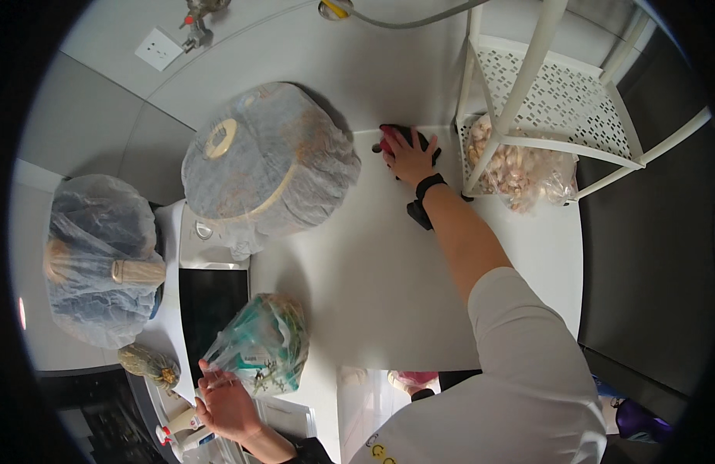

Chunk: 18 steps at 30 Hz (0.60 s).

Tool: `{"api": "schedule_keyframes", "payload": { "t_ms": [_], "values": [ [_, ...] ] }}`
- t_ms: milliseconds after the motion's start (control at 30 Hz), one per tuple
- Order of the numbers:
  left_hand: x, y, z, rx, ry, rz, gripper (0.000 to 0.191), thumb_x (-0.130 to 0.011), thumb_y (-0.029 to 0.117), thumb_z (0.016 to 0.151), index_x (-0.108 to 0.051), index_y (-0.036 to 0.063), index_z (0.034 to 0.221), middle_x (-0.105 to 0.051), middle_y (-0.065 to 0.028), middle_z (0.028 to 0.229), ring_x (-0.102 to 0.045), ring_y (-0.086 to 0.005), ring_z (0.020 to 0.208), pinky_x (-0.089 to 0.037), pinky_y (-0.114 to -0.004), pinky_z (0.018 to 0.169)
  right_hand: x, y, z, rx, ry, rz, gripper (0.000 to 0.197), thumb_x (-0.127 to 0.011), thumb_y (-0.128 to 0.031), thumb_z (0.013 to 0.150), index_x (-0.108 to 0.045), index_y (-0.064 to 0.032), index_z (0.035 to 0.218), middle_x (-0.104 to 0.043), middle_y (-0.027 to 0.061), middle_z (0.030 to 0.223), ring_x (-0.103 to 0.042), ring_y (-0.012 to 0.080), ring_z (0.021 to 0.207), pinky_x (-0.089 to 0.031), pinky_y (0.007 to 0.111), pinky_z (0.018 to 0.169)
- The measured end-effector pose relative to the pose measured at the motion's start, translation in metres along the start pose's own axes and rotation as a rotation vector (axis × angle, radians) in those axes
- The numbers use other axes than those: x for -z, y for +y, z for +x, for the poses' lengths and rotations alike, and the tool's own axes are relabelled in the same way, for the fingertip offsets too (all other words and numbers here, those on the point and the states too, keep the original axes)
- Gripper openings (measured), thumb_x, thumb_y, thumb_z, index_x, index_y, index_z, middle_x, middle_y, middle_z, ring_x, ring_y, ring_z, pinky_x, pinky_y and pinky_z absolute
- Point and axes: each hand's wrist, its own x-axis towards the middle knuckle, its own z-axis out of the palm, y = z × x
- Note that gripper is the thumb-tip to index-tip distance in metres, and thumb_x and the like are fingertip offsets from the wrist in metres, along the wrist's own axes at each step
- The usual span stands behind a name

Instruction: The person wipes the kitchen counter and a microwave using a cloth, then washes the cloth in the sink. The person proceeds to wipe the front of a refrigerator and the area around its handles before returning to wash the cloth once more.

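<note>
My right hand (412,162) lies palm down with fingers spread over a crumpled black-and-red cloth-like item (387,142). This sits at the back edge of the white countertop (369,278), against the wall. A black band with a small black box is around that wrist. At the lower left, my left hand (229,406), palm turned up, has the gathered top of a clear plastic bag (270,342) at its fingers. Green printed packaging shows through the bag, which is beside the dark front of a silver appliance (213,313).
A white rack (557,98) stands at right, with a bag of garlic-like pieces (511,168) on its lower shelf. Translucent covers drape a rounded thing (270,162) and another bulky thing (102,261). A squash (149,365) and spray bottles (186,432) are lower left.
</note>
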Motion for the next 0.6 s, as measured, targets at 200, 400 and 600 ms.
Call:
{"api": "schedule_keyframes", "payload": {
  "t_ms": [200,400,600],
  "values": [
    [-0.018,-0.020,-0.004,0.136,0.048,0.254,0.038,-0.065,0.031,0.081,-0.059,0.0066,0.109,-0.052,-0.0171,0.126,-0.050,-0.0215,0.111,-0.036,-0.032,0.095,-0.005,0.017,-0.040,-0.425,0.219,-0.027,0.072,-0.042,-0.047,0.091,-0.017,-0.0089,0.147,-0.019,0.0210,0.150,-0.014,0.0431,0.137,-0.009,0.063,0.107],
    [-0.016,-0.033,-0.022,0.387,0.071,0.359,0.049,-0.062,0.037,0.081,-0.053,0.0081,0.120,-0.047,-0.0135,0.133,-0.042,-0.0238,0.120,-0.030,-0.038,0.101,-0.002,0.005,-0.108,-0.249,0.289,0.039,0.074,-0.053,-0.043,0.086,-0.027,-0.0008,0.141,-0.029,0.0273,0.142,-0.027,0.0437,0.131,-0.016,0.056,0.108],
    [0.014,-0.025,-0.042,0.451,0.091,0.363,0.054,-0.057,0.038,0.084,-0.051,0.0030,0.125,-0.052,-0.0087,0.127,-0.043,-0.0200,0.119,-0.029,-0.034,0.100,-0.018,-0.071,-0.216,0.553,0.116,0.164,0.056,-0.057,-0.040,0.082,-0.048,-0.0106,0.129,-0.042,0.0153,0.134,-0.030,0.0376,0.130,-0.017,0.056,0.108]
  ]
}}
